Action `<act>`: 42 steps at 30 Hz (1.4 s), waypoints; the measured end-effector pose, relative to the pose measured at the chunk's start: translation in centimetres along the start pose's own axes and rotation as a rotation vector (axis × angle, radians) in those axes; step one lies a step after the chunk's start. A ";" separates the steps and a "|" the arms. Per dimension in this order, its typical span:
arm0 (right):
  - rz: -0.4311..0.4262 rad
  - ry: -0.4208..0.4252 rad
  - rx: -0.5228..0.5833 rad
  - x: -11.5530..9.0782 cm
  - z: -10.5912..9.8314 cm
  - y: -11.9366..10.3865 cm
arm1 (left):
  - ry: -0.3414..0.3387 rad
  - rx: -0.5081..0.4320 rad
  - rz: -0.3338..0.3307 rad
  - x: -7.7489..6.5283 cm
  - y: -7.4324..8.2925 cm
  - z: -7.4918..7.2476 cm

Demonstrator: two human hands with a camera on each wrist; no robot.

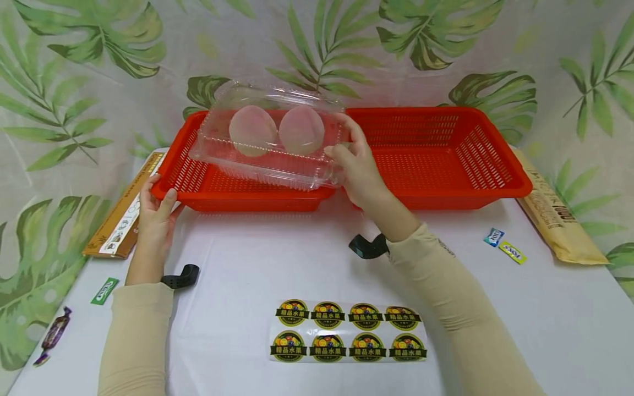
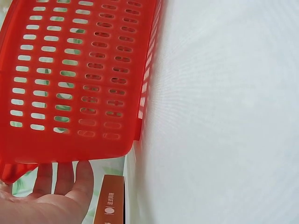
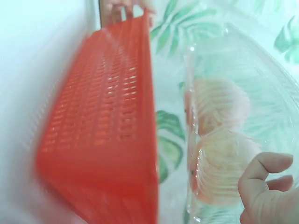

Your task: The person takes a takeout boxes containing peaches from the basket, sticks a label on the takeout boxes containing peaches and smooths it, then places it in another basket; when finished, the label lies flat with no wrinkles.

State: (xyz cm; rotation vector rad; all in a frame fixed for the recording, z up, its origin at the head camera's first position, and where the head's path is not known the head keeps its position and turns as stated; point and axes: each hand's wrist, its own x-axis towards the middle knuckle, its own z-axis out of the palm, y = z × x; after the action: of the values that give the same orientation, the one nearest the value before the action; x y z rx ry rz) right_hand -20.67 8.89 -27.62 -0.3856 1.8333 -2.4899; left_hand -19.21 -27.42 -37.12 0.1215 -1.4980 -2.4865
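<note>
My right hand [image 1: 359,165] grips the right end of a clear plastic clamshell box [image 1: 210,149], thumb on the near side. Inside the box two pale pink peaches [image 1: 252,131] sit side by side. The box is raised over the left red basket [image 1: 257,204], and in the right wrist view it shows apart from the basket's rim. At that basket's front left corner my left hand [image 1: 157,212] holds the rim, with the thumb on top. The left wrist view shows its fingers [image 2: 63,179] against the basket's slotted end wall.
A second red basket [image 1: 441,201] stands to the right, beside a tan packet [image 1: 562,214]. A brown box [image 1: 126,212] lies at the left. In front is a sheet of round fruit stickers [image 1: 346,333]. Small wrapped sweets, including a green one [image 1: 104,291], lie at both sides.
</note>
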 end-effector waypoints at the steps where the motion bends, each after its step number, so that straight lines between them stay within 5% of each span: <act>1: -0.024 -0.004 -0.006 -0.7 -0.5 -0.5 | 0.001 0.003 -0.002 0.0 0.0 0.0; 10: -0.022 0.044 -0.087 -8.1 -5.8 -1.9 | 0.008 -0.002 -0.014 0.0 0.0 0.0; 22: 0.008 -0.076 -0.059 -15.7 -9.8 0.0 | -0.025 -0.018 0.031 0.0 -0.2 -0.2; 32: 0.021 -0.119 -0.077 -17.0 -11.7 2.8 | -0.026 -0.028 0.040 -0.1 -0.1 0.0; 42: 0.160 -0.085 -0.231 -17.7 -12.6 3.3 | -0.025 -0.021 0.025 -0.2 -0.1 0.1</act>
State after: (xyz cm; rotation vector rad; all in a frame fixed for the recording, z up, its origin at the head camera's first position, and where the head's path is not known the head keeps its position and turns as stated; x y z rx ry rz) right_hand -6.65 22.61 -37.50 -0.3299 2.0355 -2.1339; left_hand -19.07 -27.31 -37.15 0.0681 -1.4737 -2.4921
